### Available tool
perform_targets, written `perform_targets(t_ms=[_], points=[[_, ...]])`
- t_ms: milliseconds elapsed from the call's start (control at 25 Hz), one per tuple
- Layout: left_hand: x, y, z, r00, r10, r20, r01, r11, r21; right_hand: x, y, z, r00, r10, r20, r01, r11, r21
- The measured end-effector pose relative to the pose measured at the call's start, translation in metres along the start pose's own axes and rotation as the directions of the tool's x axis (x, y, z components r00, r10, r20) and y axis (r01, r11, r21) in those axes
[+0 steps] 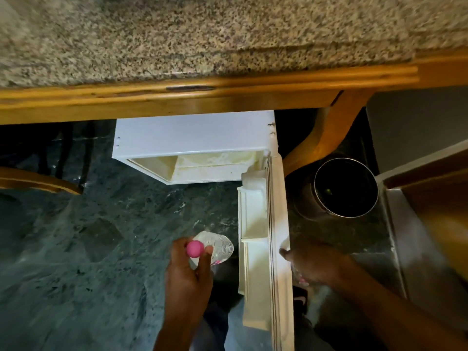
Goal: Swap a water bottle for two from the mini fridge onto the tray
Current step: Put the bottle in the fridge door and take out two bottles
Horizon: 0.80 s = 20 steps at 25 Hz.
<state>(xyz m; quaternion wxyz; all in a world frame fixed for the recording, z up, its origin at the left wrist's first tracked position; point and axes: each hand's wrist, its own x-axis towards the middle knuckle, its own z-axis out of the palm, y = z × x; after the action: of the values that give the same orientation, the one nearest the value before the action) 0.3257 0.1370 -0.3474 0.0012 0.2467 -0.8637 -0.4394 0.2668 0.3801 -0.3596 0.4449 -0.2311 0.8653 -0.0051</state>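
Observation:
A white mini fridge (192, 138) stands under the wooden counter edge, its door (263, 249) swung open toward me. My left hand (188, 272) grips a clear water bottle (219, 247) by its pink cap, upright above the dark floor just left of the door. My right hand (314, 262) rests on the outer edge of the open door, blurred. A small pink patch shows under that hand; I cannot tell what it is. The fridge's inside is mostly hidden from above; no tray is in view.
A speckled granite countertop (202, 34) with a wooden rim (177, 97) fills the top. A round metal bin (344, 188) stands right of the fridge, next to a wooden cabinet (430, 211). A chair frame (38, 181) sits at left on the dark marble floor (88, 249).

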Motion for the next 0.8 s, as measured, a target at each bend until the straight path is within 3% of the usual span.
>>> perform_targets(t_ms=[120,280,360,480,640,800], points=[[0.003,-0.021,-0.022,0.998,-0.039,-0.041,0.04,0.999,0.023,0.007,-0.014,0.009,0.994,0.028,0.102,-0.027,1.0,-0.006],[0.011,-0.043,-0.057,0.993,-0.063,-0.104,0.07,0.996,0.064,0.016,-0.036,0.002,0.993,0.004,0.122,0.007,0.996,-0.087],[0.017,-0.049,-0.077,0.986,-0.059,-0.154,0.075,0.992,0.101,0.025,-0.054,-0.004,0.994,-0.039,0.102,0.04,0.999,-0.01],[0.029,-0.055,-0.113,0.972,-0.028,-0.234,0.071,0.981,0.18,0.049,-0.085,-0.017,0.998,0.029,0.058,-0.04,0.979,0.199],[0.049,-0.066,-0.161,0.954,0.021,-0.299,0.062,0.962,0.265,0.094,-0.124,-0.034,0.999,-0.028,-0.047,0.029,0.999,0.032],[0.072,-0.08,-0.189,0.956,0.006,-0.293,0.082,0.955,0.284,0.138,-0.146,-0.051,0.987,-0.04,-0.155,0.039,0.999,-0.007]])
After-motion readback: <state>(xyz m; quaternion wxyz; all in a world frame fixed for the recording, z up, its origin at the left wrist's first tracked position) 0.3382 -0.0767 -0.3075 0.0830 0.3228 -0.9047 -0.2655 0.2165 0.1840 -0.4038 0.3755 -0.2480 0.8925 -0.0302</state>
